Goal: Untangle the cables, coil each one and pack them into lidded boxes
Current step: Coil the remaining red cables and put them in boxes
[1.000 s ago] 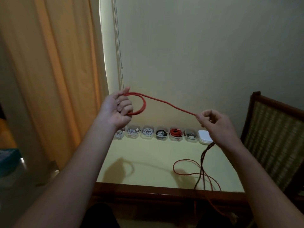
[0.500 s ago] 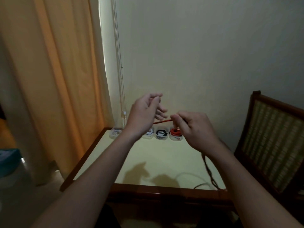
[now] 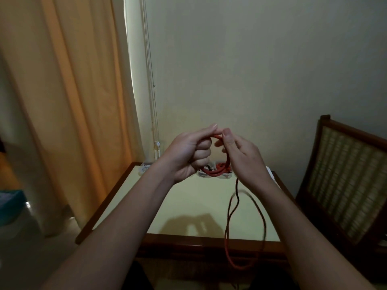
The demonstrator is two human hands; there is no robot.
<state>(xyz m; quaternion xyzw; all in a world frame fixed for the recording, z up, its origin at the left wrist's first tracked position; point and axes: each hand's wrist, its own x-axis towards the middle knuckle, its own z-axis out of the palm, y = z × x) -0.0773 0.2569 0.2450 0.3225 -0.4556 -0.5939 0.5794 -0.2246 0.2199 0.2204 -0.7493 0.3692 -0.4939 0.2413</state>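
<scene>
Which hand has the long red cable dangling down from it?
The right hand: the loose red cable hangs from under it, while the left hand grips only its coiled part.

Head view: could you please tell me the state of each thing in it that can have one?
Red cable, partly coiled: a loop held up between both hands, the rest hanging loose past the front edge of the table.
Left hand, fingers curled round the loop.
Right hand, thumb and finger pinching the loop's top.
Boxes, at the far edge, mostly hidden by the hands; lids cannot be told.
Curtain, drawn.
</scene>
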